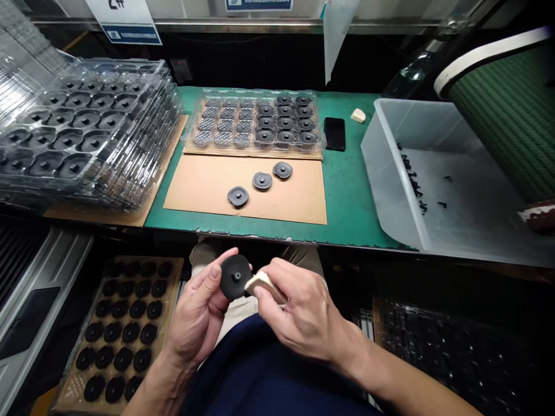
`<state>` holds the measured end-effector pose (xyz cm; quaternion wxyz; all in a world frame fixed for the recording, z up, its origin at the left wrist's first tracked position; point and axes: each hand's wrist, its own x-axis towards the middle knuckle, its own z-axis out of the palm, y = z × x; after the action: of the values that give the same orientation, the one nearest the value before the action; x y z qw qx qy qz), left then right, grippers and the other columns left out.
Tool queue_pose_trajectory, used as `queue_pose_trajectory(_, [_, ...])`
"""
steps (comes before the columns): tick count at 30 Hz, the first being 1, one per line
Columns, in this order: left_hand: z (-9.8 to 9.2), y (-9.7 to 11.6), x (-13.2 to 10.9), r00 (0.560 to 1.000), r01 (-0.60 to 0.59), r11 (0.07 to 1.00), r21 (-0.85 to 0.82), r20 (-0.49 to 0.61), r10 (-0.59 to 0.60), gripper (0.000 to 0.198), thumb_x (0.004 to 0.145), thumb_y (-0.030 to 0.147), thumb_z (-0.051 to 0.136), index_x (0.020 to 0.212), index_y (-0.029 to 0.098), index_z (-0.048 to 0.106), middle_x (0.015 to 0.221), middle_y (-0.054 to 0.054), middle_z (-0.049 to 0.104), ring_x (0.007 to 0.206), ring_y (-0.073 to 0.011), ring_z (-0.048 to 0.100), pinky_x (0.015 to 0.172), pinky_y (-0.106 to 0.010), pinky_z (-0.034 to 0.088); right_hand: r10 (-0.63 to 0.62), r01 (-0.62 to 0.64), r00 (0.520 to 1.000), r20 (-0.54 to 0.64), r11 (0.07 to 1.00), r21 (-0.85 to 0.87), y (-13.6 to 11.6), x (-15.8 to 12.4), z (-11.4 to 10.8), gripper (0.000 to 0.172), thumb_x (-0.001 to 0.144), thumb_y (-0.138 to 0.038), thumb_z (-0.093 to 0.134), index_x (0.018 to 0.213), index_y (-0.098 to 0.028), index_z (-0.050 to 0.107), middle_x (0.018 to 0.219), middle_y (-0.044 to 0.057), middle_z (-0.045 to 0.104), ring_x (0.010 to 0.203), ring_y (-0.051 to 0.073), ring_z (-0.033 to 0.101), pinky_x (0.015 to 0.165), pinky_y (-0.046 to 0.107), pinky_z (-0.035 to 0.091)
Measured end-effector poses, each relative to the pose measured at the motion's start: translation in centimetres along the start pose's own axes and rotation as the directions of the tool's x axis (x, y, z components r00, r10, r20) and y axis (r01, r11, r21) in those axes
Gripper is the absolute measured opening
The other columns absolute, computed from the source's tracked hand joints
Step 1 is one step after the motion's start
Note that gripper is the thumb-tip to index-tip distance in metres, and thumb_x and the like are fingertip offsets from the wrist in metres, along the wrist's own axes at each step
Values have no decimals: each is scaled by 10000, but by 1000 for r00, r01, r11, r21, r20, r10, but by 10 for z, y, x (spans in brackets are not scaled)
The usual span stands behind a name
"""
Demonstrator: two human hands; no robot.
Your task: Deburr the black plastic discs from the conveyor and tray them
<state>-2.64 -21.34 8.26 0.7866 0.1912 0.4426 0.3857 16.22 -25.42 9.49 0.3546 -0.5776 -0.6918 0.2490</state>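
Above my lap, my left hand grips a round black plastic disc by its edge, its small central stem facing up. Pinched in my right hand is a cream-coloured block, perhaps an eraser or a sanding piece. One end of the block meets the disc's lower right rim. Three similar discs, including a near one, lie on a cardboard sheet on the bench. Behind them, a clear plastic tray holds discs in its right-hand columns, while its left pockets have none.
Stacked clear trays of discs stand at the left. At the right are a black phone, another cream piece and a translucent bin with small black bits. Below the bench on the left lies a filled disc tray.
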Motion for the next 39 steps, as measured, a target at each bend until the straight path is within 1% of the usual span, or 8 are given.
queue_pose_trajectory(6, [-7,0,3,975,90,991,96,196,-108,350,967,368,685,1237,165,773,1205,-117,778,1033,-185,737,894,-213,589,-231,232,973,19,964,-128,2,5,-4,164,1042,-194,512,1130,-172,649,977,77,622,861,223,535,768,369,397])
queue_pose_trajectory(10, [-6,3,3,998,-59,997,50,35,57,370,939,372,730,1275,218,754,1147,-81,797,1035,-160,732,942,-206,565,-39,39,998,-39,999,1,3,0,5,212,1046,-185,486,850,-182,568,781,29,518,712,178,473,680,339,370])
queue_pose_trajectory(12, [-7,5,4,999,-31,994,103,46,27,385,929,387,740,1269,207,758,1119,-89,801,1016,-171,734,942,-224,569,-9,9,1000,-25,1000,3,4,-2,7,215,1041,-172,483,844,-181,569,774,26,513,702,175,464,677,339,367])
queue_pose_trajectory(16, [-15,4,6,968,98,973,211,209,-142,382,969,394,682,1257,156,765,1148,-127,787,1005,-202,727,901,-256,590,-253,255,967,35,960,-118,6,5,0,203,1038,-145,488,1146,-164,659,989,82,632,849,218,524,772,376,398])
queue_pose_trajectory(18, [-16,2,7,969,82,983,165,217,-117,387,970,400,680,1271,170,758,1166,-122,784,1026,-198,727,895,-240,590,-315,313,949,7,941,-132,4,9,-1,196,1050,-166,497,1161,-167,659,1029,87,647,871,222,532,791,386,400])
queue_pose_trajectory(21, [-11,1,7,992,-100,993,67,86,94,401,901,349,780,1284,234,748,1194,-75,781,1055,-159,725,945,-194,564,-86,86,991,-99,996,-2,0,10,7,175,1068,-214,492,949,-172,612,881,52,603,776,184,510,728,345,401])
queue_pose_trajectory(24, [-8,4,6,971,-238,969,59,-5,239,435,865,313,820,1289,261,736,1230,-62,770,1115,-170,715,998,-218,552,104,-99,994,-22,982,158,-1,4,21,265,1047,-227,497,784,-196,485,741,-3,492,649,142,435,615,303,352])
queue_pose_trajectory(39, [-11,3,5,984,-175,983,64,-23,177,477,858,327,823,1317,253,720,1250,-88,749,1106,-210,710,939,-265,583,-39,46,998,-41,981,190,6,9,14,143,1063,-195,536,1082,-184,678,951,62,631,864,199,565,805,344,465])
